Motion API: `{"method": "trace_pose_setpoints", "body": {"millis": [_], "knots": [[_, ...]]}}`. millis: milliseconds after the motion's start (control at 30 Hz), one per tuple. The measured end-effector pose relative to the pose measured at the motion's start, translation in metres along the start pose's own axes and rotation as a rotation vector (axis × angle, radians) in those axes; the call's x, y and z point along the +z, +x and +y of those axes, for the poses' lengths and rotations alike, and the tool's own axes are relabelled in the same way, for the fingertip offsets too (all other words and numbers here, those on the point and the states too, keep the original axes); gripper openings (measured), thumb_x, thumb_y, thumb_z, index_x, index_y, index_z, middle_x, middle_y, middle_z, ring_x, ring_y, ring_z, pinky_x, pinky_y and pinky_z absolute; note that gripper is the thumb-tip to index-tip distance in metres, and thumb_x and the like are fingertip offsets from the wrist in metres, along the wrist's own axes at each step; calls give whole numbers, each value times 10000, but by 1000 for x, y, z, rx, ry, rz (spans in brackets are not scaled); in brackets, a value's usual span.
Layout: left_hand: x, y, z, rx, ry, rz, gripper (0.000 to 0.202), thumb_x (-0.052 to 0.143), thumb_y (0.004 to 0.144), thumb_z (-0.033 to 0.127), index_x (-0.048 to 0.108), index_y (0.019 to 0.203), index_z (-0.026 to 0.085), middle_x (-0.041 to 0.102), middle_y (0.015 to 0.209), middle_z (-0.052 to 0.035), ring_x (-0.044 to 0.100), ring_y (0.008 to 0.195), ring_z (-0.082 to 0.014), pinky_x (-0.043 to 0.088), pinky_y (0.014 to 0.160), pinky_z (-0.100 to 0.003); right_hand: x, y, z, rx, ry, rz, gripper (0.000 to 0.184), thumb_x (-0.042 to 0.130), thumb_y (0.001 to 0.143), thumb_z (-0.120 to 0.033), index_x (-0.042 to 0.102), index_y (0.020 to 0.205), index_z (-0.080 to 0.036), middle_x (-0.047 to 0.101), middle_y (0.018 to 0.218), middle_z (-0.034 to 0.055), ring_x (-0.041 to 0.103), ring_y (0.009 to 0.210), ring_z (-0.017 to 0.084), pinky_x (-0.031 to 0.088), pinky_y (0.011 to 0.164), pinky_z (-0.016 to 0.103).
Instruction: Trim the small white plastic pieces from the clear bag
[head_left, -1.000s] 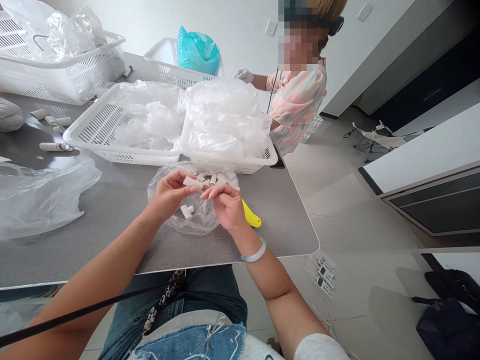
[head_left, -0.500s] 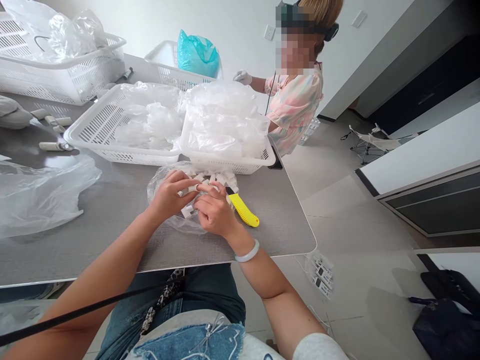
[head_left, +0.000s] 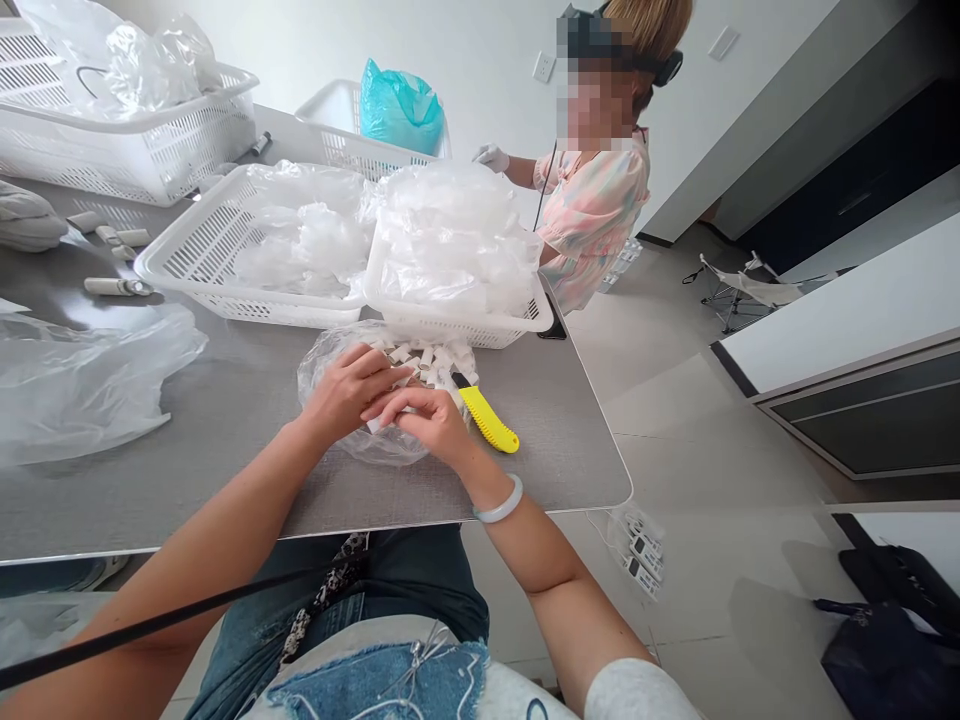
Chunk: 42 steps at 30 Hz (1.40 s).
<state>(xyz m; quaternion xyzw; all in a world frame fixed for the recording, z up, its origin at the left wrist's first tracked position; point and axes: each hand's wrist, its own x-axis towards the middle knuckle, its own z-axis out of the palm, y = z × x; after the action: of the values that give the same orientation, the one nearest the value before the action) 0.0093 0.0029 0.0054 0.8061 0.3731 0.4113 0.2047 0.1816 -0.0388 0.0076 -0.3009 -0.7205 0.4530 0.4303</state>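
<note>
White plastic fittings (head_left: 427,358) lie loose in a heap on a clear bag (head_left: 382,448) near the table's front edge. Your left hand (head_left: 346,388) and right hand (head_left: 424,420) curl over them, touching; whether either grips a piece cannot be told. Behind, two white baskets (head_left: 450,325) are piled with clear bags. On the grey table (head_left: 225,440) a yellow knife (head_left: 487,420) lies beside your right hand. A co-worker (head_left: 592,215) stands at the far end, by white walls.
</note>
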Motion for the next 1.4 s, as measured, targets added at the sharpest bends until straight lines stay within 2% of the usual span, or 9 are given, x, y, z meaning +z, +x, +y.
{"method": "trace_pose_setpoints", "body": {"millis": [67, 200, 333, 567, 800, 967, 1067, 1133, 1400], "knots": [[1, 1, -2, 5, 39, 13, 162, 643, 878, 421, 757, 912, 311, 509, 726, -39, 480, 710, -232, 409, 775, -392, -3, 2, 3, 31, 157, 35, 229, 472, 872, -221, 620, 699, -242, 805, 931, 32, 735, 925, 204, 588, 868, 381], [3, 1, -6, 35, 175, 30, 233, 564, 916, 426, 715, 806, 287, 518, 704, -52, 496, 725, -243, 413, 744, -384, -11, 7, 18, 27, 262, 167, 178, 478, 859, -266, 598, 730, -245, 806, 915, 80, 724, 1027, 273, 545, 956, 491], [3, 1, -9, 57, 228, 71, 196, 580, 894, 389, 711, 789, 287, 561, 734, -52, 516, 763, -244, 413, 758, -383, -18, 12, 29, 64, 404, 236, 140, 505, 828, -318, 574, 729, -248, 804, 958, 89, 730, 996, 276, 561, 925, 511], [1, 3, -11, 51, 201, 59, 113, 636, 848, 299, 727, 782, 302, 574, 732, -45, 528, 788, -252, 394, 814, -409, -21, 12, 36, 88, 479, 176, 196, 512, 894, -390, 564, 770, -248, 796, 1019, 71, 734, 964, 258, 563, 927, 506], [3, 3, -14, 74, 283, 45, 135, 627, 842, 292, 742, 772, 292, 596, 727, -62, 554, 809, -270, 399, 824, -424, -21, 14, 33, 94, 604, 134, 101, 517, 837, -279, 560, 749, -254, 799, 969, 47, 732, 1007, 254, 545, 988, 514], [4, 0, -19, 113, 298, 73, 225, 571, 913, 341, 787, 875, 294, 582, 695, -58, 558, 754, -243, 418, 760, -384, -12, 9, 11, 74, 241, 49, 173, 481, 850, -232, 568, 701, -246, 800, 930, 43, 722, 1041, 234, 483, 1080, 498], [2, -3, -22, 226, 315, 54, 249, 542, 942, 332, 783, 965, 274, 589, 709, -55, 559, 726, -226, 428, 720, -367, -3, 3, -1, 34, -131, -9, 192, 503, 820, -164, 582, 667, -249, 795, 939, -13, 710, 1063, 186, 203, 1272, 499], [2, -5, -21, 293, 349, 39, 267, 508, 968, 300, 770, 1007, 263, 594, 715, -50, 564, 724, -218, 438, 709, -358, 0, 1, -6, 15, -253, 5, 224, 493, 794, -119, 559, 623, -249, 782, 887, -42, 715, 988, 154, 86, 1301, 464], [12, -8, -6, 382, 548, 77, 313, 443, 1003, 240, 753, 1041, 230, 615, 735, -61, 589, 779, -229, 467, 736, -366, -3, 2, -8, 127, -30, 35, 212, 485, 753, -154, 570, 588, -257, 736, 732, -58, 701, 824, 145, 160, 1283, 437]]}}
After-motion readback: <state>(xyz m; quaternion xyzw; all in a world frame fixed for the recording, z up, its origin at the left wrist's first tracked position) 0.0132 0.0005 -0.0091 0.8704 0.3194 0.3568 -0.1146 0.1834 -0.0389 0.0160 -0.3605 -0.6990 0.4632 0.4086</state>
